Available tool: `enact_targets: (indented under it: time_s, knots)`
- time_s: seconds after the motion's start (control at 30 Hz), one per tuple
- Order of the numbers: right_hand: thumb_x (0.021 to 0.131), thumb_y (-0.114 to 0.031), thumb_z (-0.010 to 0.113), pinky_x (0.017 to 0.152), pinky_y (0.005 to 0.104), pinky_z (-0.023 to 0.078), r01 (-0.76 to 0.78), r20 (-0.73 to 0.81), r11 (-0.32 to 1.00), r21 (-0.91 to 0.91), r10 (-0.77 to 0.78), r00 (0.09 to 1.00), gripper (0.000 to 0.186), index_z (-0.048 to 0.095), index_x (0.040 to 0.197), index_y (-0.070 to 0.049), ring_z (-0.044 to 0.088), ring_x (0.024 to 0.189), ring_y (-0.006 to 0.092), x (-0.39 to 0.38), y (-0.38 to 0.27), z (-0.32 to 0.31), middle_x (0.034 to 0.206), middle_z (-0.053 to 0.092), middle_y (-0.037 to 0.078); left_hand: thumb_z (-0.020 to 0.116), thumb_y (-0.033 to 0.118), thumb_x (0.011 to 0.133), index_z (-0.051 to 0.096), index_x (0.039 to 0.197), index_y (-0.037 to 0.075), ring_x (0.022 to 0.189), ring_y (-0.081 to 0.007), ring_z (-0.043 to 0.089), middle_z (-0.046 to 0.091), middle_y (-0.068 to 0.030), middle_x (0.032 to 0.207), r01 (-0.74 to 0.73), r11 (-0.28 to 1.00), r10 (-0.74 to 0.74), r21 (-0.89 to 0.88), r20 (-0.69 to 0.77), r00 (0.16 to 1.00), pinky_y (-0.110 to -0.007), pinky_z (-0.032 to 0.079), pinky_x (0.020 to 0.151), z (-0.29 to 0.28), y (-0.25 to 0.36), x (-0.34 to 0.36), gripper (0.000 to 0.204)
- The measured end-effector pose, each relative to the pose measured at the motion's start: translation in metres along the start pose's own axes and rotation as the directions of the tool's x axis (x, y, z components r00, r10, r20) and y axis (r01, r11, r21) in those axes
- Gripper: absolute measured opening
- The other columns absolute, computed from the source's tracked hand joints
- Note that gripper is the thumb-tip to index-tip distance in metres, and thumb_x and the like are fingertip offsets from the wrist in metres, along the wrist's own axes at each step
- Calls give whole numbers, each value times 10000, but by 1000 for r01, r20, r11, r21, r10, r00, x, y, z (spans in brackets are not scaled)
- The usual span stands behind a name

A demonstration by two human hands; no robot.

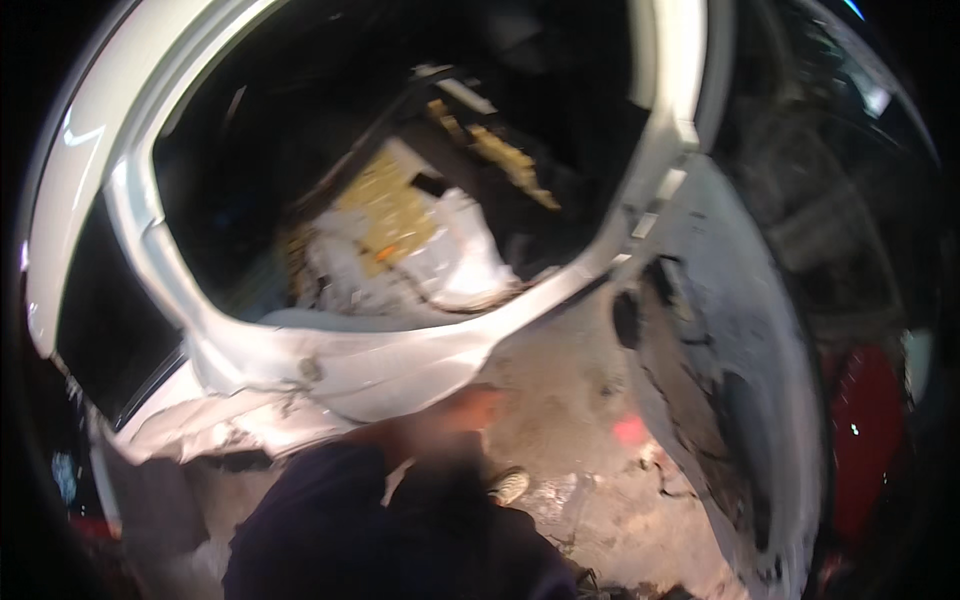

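Motion blurs my hands at the lower edge of a white car body opening (pixel 440 355), where dark sleeves come up from below. My left hand (pixel 400 437) and my right hand (pixel 470 405) run together in the smear; their fingers, any grip and whether they touch the metal cannot be made out. The lower white metal is creased. Inside the opening lies torn yellow and white material (pixel 380 210) among dark parts. A patterned shoe (pixel 508 487) shows below my hands.
A battered pale panel (pixel 750 380) with torn, dirty edges stands along the right. Beyond it is a red glossy surface (pixel 860 440). A stained concrete floor (pixel 550 380) shows between the opening and the panel. Dark glossy body parts (pixel 100 300) are at the left.
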State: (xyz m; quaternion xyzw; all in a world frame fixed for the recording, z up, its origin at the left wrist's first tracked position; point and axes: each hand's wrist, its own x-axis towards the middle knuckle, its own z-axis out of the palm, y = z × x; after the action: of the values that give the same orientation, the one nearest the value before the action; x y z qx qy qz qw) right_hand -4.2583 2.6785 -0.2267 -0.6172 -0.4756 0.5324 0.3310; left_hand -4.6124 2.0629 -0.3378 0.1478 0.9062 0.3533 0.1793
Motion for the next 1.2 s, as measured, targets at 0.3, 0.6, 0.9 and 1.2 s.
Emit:
enact_targets:
  time_s: [0.3,0.6,0.9,1.2]
  knots:
    - [1105,-373,434,1138,398,429,584,212,650,486,-737,642,527,458,1504,-28,548,1332,261,111,-255,-63,1465,549,121,758,168,890,644,1309,96,1054,-282,708,700,-145,1204,-139,990,138,-22,-12,990,-395,566,910,-61,154,-66,440]
    - [1075,-424,496,983,371,457,629,438,749,210,-647,624,437,632,1255,-50,585,1099,181,55,-213,-120,1180,643,31,770,156,897,441,1509,38,1203,-261,648,598,-165,1392,-404,863,424,-302,0,906,-370,539,968,-87,370,-148,704]
    - [1038,-385,570,1134,488,399,825,915,535,-184,-213,342,708,336,1572,17,513,1364,449,-347,-152,-135,1475,497,340,837,461,815,-135,1619,-6,1564,-370,149,33,-203,1701,-645,425,717,-635,-199,668,-503,194,1236,-74,418,-301,1345]
    - [1022,-435,601,1243,438,275,635,867,645,425,-87,-492,841,212,1602,34,273,1529,431,-435,-61,-121,1661,192,314,667,102,951,378,1528,-34,1264,-277,564,514,-156,1450,-455,598,-102,-660,-626,773,-394,480,1059,-168,303,-370,660]
